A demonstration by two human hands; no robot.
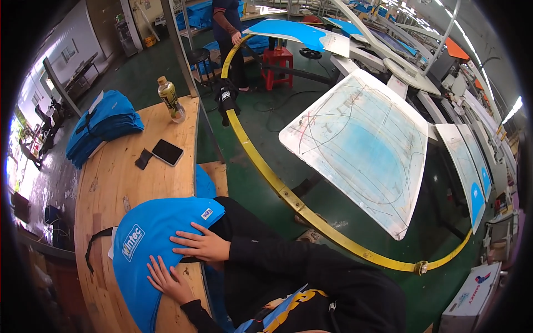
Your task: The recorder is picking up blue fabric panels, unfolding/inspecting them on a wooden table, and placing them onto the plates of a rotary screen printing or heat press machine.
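Observation:
A curved stack of blue fabric pieces (166,225) lies over the near edge of the wooden table, with white print on its top piece and a small pale label at its right end. My left hand (169,280) rests flat on the lower part of the blue fabric, fingers spread. Farther up and to the right, my right hand (202,243) also lies on the fabric with its fingers stretched out. Neither hand grips anything. A black strap (93,247) sticks out from the stack's left side.
The wooden table (105,188) also bears a folded blue stack (105,125), a bottle (171,100), a phone (167,152) and a small dark piece (143,160). At right, a yellow curved rail (266,172) surrounds white printing boards (361,150). Another person (227,28) stands beyond, near a red stool (276,66).

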